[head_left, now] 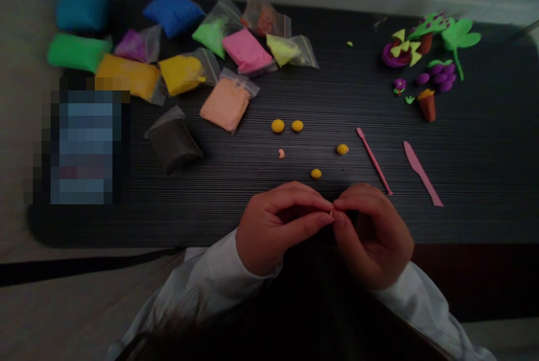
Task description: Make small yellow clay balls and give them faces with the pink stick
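The person's left hand (269, 229) and right hand (377, 232) meet at the fingertips, thumbs and forefingers pinching a tiny peach clay piece (332, 215) between them. Just beyond the fingers lies a dotted yellow clay ball (316, 173); beyond them to the left, a curved peach clay bit (282, 154); well to their right, a pink modelling knife (422, 173)
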A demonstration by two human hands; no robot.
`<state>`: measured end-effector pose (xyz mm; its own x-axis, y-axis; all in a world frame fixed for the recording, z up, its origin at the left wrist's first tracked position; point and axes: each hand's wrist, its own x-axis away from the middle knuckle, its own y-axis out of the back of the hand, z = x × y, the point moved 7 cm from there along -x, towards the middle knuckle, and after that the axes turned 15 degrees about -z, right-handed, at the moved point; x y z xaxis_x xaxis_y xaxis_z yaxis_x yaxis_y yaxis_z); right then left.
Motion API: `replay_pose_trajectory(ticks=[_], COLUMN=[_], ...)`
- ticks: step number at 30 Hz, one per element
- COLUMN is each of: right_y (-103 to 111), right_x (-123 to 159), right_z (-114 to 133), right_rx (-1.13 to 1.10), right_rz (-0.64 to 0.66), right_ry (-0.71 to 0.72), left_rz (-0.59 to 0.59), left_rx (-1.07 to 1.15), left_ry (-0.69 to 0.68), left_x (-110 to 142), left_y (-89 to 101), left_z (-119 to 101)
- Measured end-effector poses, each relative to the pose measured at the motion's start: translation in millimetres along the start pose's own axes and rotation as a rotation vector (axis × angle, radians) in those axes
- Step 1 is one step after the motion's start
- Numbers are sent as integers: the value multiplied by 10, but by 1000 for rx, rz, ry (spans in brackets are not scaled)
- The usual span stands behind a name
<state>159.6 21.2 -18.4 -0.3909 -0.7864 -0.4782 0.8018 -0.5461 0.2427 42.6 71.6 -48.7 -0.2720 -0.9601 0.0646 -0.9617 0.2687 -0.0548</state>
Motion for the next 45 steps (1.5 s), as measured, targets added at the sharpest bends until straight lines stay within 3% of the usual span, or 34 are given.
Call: replay_pose_trajectory(ticks=[11, 24, 45], right_y=[-8, -14, -15], right_x=[11, -6, -5], right_z=[-28, 6, 18], right_rx=[-95, -113, -96], right_rz=[80, 77, 92], right_ry=[-83, 8, 37], left_rz=[24, -10, -11], left_rx=[128, 161, 156], left_ry=[67, 26, 37], left_x=[-6, 18, 11], left_y=[0, 13, 13], left_z=[42, 21, 34])
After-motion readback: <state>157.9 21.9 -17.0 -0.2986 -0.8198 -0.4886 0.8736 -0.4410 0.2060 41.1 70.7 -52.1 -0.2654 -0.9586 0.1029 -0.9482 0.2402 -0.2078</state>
